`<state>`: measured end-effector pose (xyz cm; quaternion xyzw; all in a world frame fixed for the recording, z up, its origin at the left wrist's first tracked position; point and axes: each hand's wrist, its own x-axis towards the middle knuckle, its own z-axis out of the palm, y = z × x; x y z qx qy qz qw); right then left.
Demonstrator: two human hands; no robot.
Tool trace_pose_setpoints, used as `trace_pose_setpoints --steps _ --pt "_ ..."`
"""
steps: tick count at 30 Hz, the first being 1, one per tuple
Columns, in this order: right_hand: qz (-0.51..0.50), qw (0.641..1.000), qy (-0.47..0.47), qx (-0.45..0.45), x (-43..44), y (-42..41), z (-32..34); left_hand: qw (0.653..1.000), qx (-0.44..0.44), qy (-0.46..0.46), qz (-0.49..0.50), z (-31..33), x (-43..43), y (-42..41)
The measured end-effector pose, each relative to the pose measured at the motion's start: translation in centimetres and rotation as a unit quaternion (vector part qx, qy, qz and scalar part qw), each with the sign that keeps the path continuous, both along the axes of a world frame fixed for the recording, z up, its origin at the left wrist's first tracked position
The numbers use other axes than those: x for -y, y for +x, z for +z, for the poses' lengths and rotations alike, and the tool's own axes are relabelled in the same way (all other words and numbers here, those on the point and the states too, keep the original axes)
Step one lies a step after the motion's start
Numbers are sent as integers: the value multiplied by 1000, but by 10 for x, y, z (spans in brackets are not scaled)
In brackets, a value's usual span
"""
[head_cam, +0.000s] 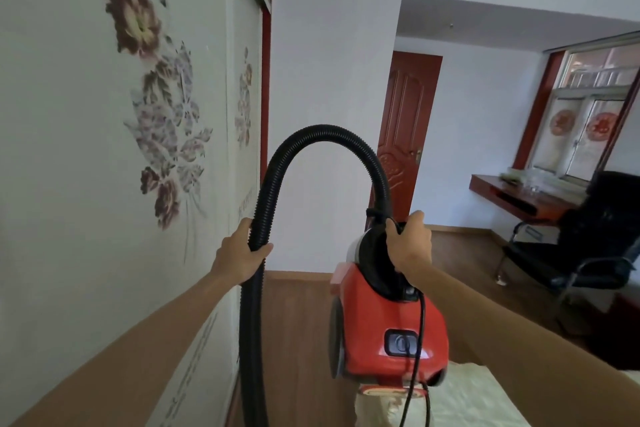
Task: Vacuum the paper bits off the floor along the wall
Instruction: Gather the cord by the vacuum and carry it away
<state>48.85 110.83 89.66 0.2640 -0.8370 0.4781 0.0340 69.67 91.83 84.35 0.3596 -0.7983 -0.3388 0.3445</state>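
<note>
Two hands are busy: our left hand (239,256) wraps round the black hose (329,133) beside the flowery wall (69,114), and our right hand (410,243) grips the red vacuum (391,322) by its top to carry it, but we see no paper bits

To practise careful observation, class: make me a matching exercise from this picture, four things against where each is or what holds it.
1 hose
2 vacuum body
3 door
4 chair

a beside the desk
b gripped by the left hand
c in the far wall
d carried by the right hand

Pairs: 1-b, 2-d, 3-c, 4-a
</note>
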Motion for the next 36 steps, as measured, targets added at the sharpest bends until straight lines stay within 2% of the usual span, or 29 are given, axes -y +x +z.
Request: trace_pose_setpoints --steps 8,16,25,36 --pt "-6 1000 -9 -6 95 -97 -16 1000 2 19 -11 -5 86 -99" --pt "29 999 -10 8 208 -219 -37 998 15 57 4 -19 193 -213" --pt "50 999 0 10 310 -327 -50 998 25 35 43 -20 293 -297" --pt "35 999 4 17 444 -444 -78 998 45 44 17 -61 441 -415"
